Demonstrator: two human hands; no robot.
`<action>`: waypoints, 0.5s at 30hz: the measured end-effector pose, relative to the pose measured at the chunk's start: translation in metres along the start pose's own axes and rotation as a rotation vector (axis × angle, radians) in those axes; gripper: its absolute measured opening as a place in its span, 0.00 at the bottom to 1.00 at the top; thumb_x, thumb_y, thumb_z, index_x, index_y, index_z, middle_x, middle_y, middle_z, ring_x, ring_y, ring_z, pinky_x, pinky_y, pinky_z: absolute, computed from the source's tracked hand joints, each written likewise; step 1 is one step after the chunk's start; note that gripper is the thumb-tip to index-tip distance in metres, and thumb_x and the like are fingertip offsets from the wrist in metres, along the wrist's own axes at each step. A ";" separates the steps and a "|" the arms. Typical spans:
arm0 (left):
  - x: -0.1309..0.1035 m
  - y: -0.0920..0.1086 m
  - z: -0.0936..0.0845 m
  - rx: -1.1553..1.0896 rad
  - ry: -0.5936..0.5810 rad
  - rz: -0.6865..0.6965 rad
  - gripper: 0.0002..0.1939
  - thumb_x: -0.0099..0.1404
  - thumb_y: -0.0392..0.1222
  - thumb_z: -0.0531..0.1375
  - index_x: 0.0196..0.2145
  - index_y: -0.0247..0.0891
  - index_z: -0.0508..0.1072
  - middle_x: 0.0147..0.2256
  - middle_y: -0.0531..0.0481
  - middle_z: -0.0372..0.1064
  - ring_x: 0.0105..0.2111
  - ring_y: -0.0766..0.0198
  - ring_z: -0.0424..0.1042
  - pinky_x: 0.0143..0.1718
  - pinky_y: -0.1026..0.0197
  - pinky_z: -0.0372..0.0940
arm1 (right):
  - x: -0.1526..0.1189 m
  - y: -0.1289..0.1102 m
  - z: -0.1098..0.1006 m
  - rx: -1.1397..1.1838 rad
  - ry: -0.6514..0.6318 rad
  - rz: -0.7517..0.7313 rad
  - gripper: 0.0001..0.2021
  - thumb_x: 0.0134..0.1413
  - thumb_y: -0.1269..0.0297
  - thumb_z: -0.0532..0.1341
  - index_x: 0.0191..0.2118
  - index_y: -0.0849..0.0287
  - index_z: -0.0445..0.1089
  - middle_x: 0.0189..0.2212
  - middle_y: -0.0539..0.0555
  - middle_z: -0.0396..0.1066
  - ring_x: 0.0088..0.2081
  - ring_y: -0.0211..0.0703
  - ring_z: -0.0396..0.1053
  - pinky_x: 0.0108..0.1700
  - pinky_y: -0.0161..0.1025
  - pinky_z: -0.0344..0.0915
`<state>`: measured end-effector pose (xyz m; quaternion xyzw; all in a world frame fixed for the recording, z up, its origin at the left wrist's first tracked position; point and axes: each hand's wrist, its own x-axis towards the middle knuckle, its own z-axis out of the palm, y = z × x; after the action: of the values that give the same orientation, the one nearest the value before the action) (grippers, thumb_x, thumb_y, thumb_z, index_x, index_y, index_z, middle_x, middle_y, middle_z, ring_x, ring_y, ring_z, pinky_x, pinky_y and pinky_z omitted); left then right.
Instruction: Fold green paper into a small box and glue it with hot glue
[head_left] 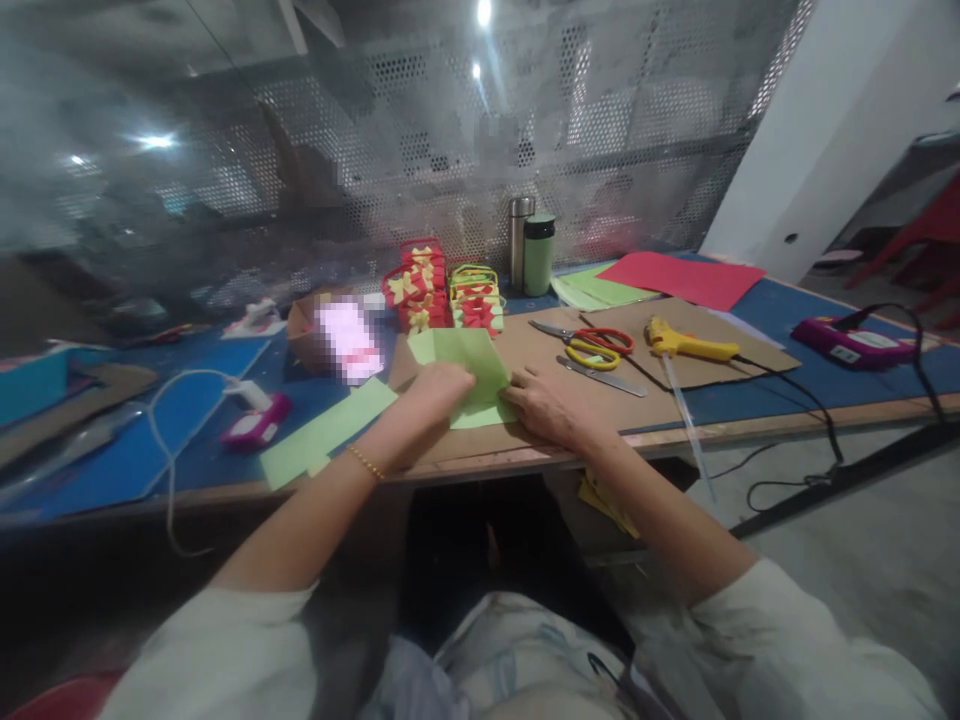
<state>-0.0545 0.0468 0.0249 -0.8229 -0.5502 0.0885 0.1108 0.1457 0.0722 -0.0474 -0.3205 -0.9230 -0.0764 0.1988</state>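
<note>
A folded sheet of light green paper (481, 362) lies on the brown cardboard in front of me. My left hand (444, 388) is closed, its thumb and fingers pressed on the paper's left part. At the right edge, my right hand (541, 402) has its fingers curled against the same paper, thumb side toward it. The undersides of both hands are hidden. More green strips (330, 430) lie beside my left forearm. To the right of my right hand are red-handled scissors (604, 340), yellow-handled scissors (589, 353) and a narrow metal blade (609, 379).
A yellow glue gun (694, 345) rests on a cardboard piece, its cord hanging off the table. Red and yellow paper baskets (420, 285), a green tumbler (538, 258) and a steel flask (517, 240) stand at the back. Purple power strips (257, 422) flank the workspace; red sheets (686, 282) lie back right.
</note>
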 end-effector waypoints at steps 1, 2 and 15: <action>0.001 0.001 -0.004 0.005 -0.012 0.006 0.14 0.66 0.27 0.56 0.39 0.34 0.81 0.37 0.37 0.78 0.41 0.51 0.78 0.39 0.56 0.65 | 0.000 0.000 -0.001 0.004 -0.001 -0.001 0.11 0.61 0.76 0.57 0.38 0.63 0.78 0.40 0.62 0.72 0.41 0.49 0.62 0.41 0.42 0.55; 0.002 0.002 -0.007 0.010 -0.022 0.014 0.14 0.67 0.27 0.55 0.38 0.34 0.81 0.37 0.37 0.78 0.42 0.51 0.78 0.40 0.56 0.65 | 0.000 -0.001 -0.002 0.005 -0.004 -0.003 0.11 0.61 0.77 0.57 0.39 0.63 0.78 0.40 0.62 0.72 0.41 0.49 0.62 0.42 0.42 0.55; -0.008 0.006 -0.004 0.038 0.015 0.131 0.13 0.67 0.26 0.55 0.37 0.32 0.79 0.36 0.36 0.78 0.40 0.51 0.77 0.42 0.53 0.61 | 0.001 -0.005 -0.012 -0.019 -0.063 0.018 0.13 0.62 0.77 0.56 0.41 0.64 0.78 0.43 0.63 0.73 0.42 0.50 0.64 0.42 0.42 0.56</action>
<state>-0.0512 0.0373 0.0275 -0.8555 -0.4925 0.1000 0.1246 0.1453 0.0660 -0.0364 -0.3329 -0.9252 -0.0730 0.1671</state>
